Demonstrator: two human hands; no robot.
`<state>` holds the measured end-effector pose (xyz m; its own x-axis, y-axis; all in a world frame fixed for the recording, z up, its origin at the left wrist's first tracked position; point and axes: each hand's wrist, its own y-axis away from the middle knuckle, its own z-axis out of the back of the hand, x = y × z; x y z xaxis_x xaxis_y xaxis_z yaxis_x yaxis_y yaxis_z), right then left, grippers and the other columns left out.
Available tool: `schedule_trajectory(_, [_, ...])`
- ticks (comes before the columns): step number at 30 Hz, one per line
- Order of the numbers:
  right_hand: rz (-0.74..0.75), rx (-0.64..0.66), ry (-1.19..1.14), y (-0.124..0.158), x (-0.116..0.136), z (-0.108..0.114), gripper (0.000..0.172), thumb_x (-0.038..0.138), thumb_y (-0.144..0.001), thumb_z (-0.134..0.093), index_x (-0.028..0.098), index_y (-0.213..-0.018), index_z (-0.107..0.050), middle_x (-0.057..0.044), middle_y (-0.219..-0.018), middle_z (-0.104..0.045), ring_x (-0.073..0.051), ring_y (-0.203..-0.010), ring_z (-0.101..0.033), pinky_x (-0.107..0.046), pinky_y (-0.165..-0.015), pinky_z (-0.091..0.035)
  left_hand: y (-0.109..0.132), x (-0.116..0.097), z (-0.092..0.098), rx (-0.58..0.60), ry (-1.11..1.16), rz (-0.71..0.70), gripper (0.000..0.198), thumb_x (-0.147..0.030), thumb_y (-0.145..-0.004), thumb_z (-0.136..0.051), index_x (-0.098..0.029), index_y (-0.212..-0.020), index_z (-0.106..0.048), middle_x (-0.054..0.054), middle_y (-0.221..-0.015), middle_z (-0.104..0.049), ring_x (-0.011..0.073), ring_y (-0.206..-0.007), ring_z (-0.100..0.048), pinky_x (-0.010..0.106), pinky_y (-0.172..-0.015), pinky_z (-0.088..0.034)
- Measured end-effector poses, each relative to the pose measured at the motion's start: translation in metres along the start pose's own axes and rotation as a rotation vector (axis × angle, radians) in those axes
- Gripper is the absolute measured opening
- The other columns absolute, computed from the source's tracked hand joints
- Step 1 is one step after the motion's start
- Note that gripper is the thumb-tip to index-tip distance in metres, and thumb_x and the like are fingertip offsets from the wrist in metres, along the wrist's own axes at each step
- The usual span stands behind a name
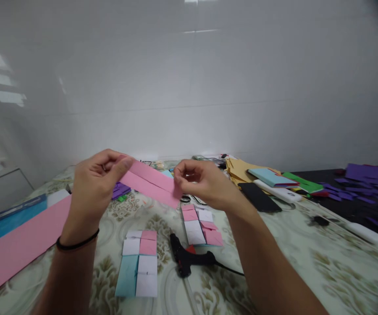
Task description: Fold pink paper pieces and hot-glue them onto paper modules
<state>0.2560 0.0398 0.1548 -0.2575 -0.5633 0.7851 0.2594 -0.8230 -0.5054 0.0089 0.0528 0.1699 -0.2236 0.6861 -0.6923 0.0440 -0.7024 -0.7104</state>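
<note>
Between my two hands a strip of pink paper (pixel 151 181) is held up above the table, slanting down to the right, with a crease or slit along its length. My left hand (pixel 99 183) pinches its left end between thumb and fingers. The right end is pinched by my right hand (pixel 200 181). Below, a folded paper piece of white, pink and blue squares (pixel 139 262) lies on the table. A similar pink and white piece (pixel 200 225) lies further right. Close to both rests a black glue gun (pixel 187 258), its cord trailing right.
A large pink sheet (pixel 21 245) lies over blue packaging (pixel 15 214) at left. On the right are a black phone (pixel 259 197), a white power strip (pixel 277 191), yellow paper (pixel 241 170), a light blue stack (pixel 271 177) and scattered purple pieces (pixel 362 188). A grey wall (pixel 195 78) stands behind.
</note>
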Motion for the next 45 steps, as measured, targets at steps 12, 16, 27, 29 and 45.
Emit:
schedule_trajectory(12, [0.046,0.025,0.012,0.002,0.005,-0.011,0.019,0.036,-0.089,-0.074,0.02,-0.099,-0.072,-0.005,-0.096,-0.075,-0.017,-0.085,-0.067,-0.03,-0.077,-0.053,0.003,-0.009,-0.004,0.062,-0.148,-0.035,0.015,-0.036,-0.089,-0.077,-0.022,-0.086,-0.079,-0.001,-0.077,-0.071,0.0137,-0.07,-0.059,0.024,-0.062,-0.045])
schedule_trajectory(16, [-0.007,0.02,-0.096,0.002,0.005,-0.019,0.025,0.042,-0.087,-0.077,0.018,-0.083,-0.072,-0.001,-0.074,-0.067,-0.012,-0.066,-0.058,-0.025,-0.058,-0.043,0.007,-0.007,-0.018,0.137,0.07,0.08,0.029,-0.042,-0.084,-0.082,-0.021,-0.103,-0.077,-0.002,-0.072,-0.07,0.013,-0.06,-0.06,0.022,-0.054,-0.047])
schedule_trajectory(27, [0.104,-0.086,-0.174,0.005,0.005,-0.01,0.034,0.028,-0.091,-0.075,0.023,-0.123,-0.064,0.002,-0.08,-0.071,-0.011,-0.066,-0.061,-0.025,-0.06,-0.05,0.01,-0.003,-0.03,0.425,0.187,0.197,0.026,-0.04,-0.088,-0.078,-0.016,-0.081,-0.08,0.004,-0.076,-0.079,0.0189,-0.07,-0.073,0.027,-0.065,-0.059])
schedule_trajectory(29, [0.148,-0.048,-0.136,0.006,0.006,-0.006,0.037,0.024,-0.095,-0.068,0.025,-0.132,-0.064,-0.002,-0.093,-0.075,-0.014,-0.077,-0.066,-0.027,-0.068,-0.055,0.009,-0.001,-0.028,0.443,0.207,0.214,0.027,-0.042,-0.09,-0.077,-0.016,-0.086,-0.081,0.005,-0.079,-0.08,0.0199,-0.072,-0.074,0.028,-0.068,-0.061])
schedule_trajectory(45, [0.359,0.045,0.06,0.004,0.004,-0.002,0.022,0.008,-0.087,-0.07,0.022,-0.099,-0.081,-0.004,-0.1,-0.076,-0.015,-0.09,-0.069,-0.027,-0.076,-0.056,0.01,-0.003,-0.029,0.522,0.236,0.11,0.017,-0.034,-0.091,-0.076,-0.019,-0.091,-0.084,0.002,-0.085,-0.081,0.0163,-0.076,-0.069,0.025,-0.073,-0.055])
